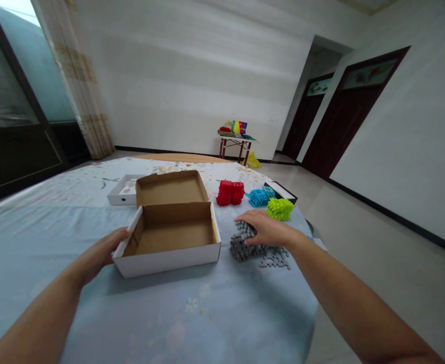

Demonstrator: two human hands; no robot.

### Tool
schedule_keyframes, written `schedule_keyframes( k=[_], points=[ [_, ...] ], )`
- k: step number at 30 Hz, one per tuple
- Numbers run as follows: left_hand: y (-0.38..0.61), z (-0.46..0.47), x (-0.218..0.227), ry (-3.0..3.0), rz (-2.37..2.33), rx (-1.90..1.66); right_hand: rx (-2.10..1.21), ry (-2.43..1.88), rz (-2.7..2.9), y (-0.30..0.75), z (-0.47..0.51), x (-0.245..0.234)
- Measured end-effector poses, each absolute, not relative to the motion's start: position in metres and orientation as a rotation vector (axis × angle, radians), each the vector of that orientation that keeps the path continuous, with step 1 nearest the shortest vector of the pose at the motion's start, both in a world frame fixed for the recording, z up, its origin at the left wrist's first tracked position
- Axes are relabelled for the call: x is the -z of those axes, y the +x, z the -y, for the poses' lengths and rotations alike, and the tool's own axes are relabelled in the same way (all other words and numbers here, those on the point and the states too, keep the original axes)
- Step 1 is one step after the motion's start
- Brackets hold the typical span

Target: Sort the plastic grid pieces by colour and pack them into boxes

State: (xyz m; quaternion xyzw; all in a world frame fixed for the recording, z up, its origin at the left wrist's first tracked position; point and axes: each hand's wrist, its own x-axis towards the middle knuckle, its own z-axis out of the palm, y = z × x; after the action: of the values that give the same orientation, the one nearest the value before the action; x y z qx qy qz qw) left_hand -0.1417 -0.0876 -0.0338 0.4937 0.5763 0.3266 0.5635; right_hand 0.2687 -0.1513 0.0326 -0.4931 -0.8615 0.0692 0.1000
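Observation:
An open cardboard box [169, 253] with a white outside and its lid folded back lies in front of me on the table. My left hand [103, 252] rests against its left wall, fingers on the edge. My right hand [267, 228] lies on top of a grey pile of small linked pieces [245, 248] just right of the box, fingers curled over it. Behind stand a red pile [230, 192], a blue pile [260, 196] and a yellow-green pile [279, 208].
A light blue flowered cloth [192, 308] covers the table. A flat white box [123, 191] lies behind the cardboard box, a dark tray [283, 191] behind the coloured piles. The table's right edge drops to a tiled floor. A small table with bright things [237, 134] stands by the far wall.

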Motion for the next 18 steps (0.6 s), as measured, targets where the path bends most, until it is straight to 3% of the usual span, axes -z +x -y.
schedule_keyframes(
  k=[5, 13, 18],
  points=[
    [-0.138, 0.088, 0.037, 1.168, -1.315, -0.819, -0.225, -1.256, 2.344, 0.234, 0.136, -0.051],
    [-0.138, 0.086, 0.044, 1.203, -1.229, -0.853, -0.553, -1.098, 2.286, 0.138, 0.098, -0.039],
    [-0.136, 0.089, 0.04, 1.214, -1.259, -0.861, -0.487, -1.102, 2.276, 0.125, 0.084, -0.036]
  ],
)
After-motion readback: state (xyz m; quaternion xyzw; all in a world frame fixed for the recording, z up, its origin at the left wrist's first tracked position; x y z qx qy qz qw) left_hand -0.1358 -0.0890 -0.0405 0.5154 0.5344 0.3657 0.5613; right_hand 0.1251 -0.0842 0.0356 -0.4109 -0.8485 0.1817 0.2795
